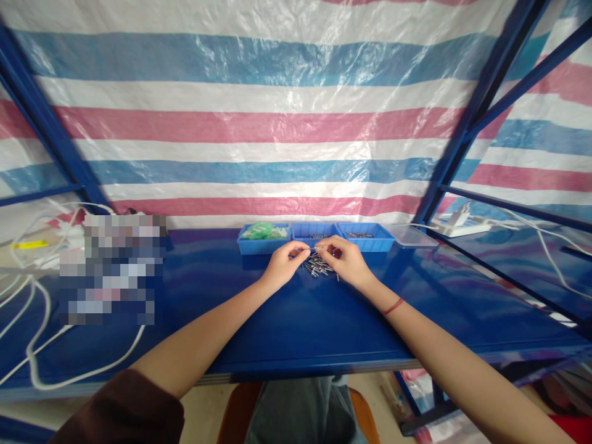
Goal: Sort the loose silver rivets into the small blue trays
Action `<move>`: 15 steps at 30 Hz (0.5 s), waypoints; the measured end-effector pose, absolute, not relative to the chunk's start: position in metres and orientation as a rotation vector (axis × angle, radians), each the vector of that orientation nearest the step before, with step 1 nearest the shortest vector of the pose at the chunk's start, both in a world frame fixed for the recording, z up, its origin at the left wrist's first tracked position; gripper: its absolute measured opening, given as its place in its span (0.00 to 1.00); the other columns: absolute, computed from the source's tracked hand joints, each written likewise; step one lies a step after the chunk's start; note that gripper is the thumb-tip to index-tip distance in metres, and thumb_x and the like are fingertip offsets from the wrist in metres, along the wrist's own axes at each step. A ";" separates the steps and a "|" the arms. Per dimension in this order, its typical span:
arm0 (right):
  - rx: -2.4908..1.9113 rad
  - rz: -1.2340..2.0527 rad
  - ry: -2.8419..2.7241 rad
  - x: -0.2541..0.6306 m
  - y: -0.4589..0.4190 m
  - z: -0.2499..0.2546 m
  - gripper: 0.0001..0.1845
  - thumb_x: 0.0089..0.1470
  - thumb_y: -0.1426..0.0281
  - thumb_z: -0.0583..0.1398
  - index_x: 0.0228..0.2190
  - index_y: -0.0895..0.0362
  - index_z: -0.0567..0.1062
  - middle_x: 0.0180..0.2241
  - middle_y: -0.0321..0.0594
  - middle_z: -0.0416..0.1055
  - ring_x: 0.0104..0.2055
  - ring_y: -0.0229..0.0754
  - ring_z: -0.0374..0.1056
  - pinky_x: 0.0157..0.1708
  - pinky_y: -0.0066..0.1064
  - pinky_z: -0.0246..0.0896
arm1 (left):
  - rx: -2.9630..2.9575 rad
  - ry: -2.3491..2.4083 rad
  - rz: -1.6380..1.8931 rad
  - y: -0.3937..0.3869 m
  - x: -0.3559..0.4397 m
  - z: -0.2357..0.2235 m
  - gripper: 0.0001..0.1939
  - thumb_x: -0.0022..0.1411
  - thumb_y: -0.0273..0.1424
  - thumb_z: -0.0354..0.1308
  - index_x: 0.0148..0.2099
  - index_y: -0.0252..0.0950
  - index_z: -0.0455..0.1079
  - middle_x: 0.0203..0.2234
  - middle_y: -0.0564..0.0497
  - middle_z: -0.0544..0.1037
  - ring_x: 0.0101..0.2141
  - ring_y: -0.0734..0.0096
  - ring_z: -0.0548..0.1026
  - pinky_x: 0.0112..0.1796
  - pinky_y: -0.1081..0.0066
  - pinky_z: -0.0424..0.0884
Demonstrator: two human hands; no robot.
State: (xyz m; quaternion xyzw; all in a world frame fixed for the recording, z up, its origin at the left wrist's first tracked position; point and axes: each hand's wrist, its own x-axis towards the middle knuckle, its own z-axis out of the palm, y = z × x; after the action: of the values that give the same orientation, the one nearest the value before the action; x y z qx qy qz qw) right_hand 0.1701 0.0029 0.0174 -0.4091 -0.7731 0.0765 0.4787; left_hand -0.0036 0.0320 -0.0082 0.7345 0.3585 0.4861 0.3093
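My left hand (287,259) and my right hand (343,258) meet over the table, with fingertips pinched close together. Between them is a thin silver metal piece (314,248), too small to tell whether it is a screw or a rivet. Just below the fingers lies a loose pile of similar slim metal pieces (317,265), partly covered by my right hand. Behind the hands stands a row of blue bins. The left bin (263,248) holds green and whitish items, while the middle bin (314,227) and right bin (377,245) contain small metal pieces.
A clear plastic lid (416,235) lies right of the bins. White cables (46,345) loop over the left side, beside a blurred-out patch. At the right sits a white power strip (465,223). Blue metal frame posts (456,129) and striped sheeting (277,123) enclose the blue table (287,333).
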 end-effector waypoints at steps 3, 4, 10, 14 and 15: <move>-1.008 0.155 -1.941 0.168 0.000 0.020 0.11 0.54 0.64 0.55 0.28 0.57 0.74 0.24 0.37 0.69 0.25 0.36 0.63 0.28 0.28 0.58 | 2.051 0.992 1.235 0.032 -0.005 -0.008 0.10 0.58 0.35 0.53 0.38 0.35 0.71 0.33 0.50 0.77 0.35 0.69 0.74 0.36 0.72 0.68; -1.022 0.140 -1.954 0.168 0.000 0.021 0.12 0.55 0.64 0.55 0.26 0.57 0.73 0.23 0.37 0.69 0.25 0.36 0.62 0.28 0.28 0.58 | 2.110 1.015 1.222 0.032 -0.006 -0.008 0.10 0.59 0.35 0.53 0.38 0.36 0.71 0.33 0.50 0.76 0.35 0.70 0.73 0.37 0.72 0.68; -1.193 -0.174 -1.794 0.199 0.017 0.025 0.15 0.56 0.63 0.52 0.32 0.58 0.74 0.29 0.42 0.72 0.28 0.40 0.64 0.32 0.31 0.58 | 2.567 1.173 1.029 0.029 -0.017 -0.002 0.15 0.60 0.37 0.51 0.47 0.40 0.69 0.32 0.50 0.73 0.35 0.67 0.72 0.40 0.68 0.66; -1.397 -0.495 -1.677 0.233 0.034 0.024 0.17 0.56 0.62 0.51 0.36 0.59 0.74 0.29 0.46 0.71 0.30 0.45 0.64 0.33 0.35 0.57 | 2.640 1.225 0.897 0.030 -0.020 -0.005 0.12 0.59 0.38 0.53 0.41 0.41 0.73 0.33 0.49 0.73 0.38 0.64 0.71 0.43 0.67 0.65; -1.430 -0.555 -1.679 0.238 0.036 0.023 0.17 0.55 0.63 0.52 0.38 0.60 0.74 0.29 0.47 0.71 0.31 0.46 0.64 0.33 0.35 0.56 | 2.639 1.215 0.894 0.031 -0.019 -0.006 0.11 0.58 0.38 0.54 0.38 0.41 0.74 0.33 0.49 0.73 0.38 0.64 0.71 0.43 0.67 0.65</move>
State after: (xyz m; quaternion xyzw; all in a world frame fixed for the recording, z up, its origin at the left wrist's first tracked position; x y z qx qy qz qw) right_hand 0.2382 0.0364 0.0227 -0.5706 -0.6698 -0.2215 0.4204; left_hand -0.0193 0.0308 -0.0057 0.8671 0.3991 0.2938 0.0507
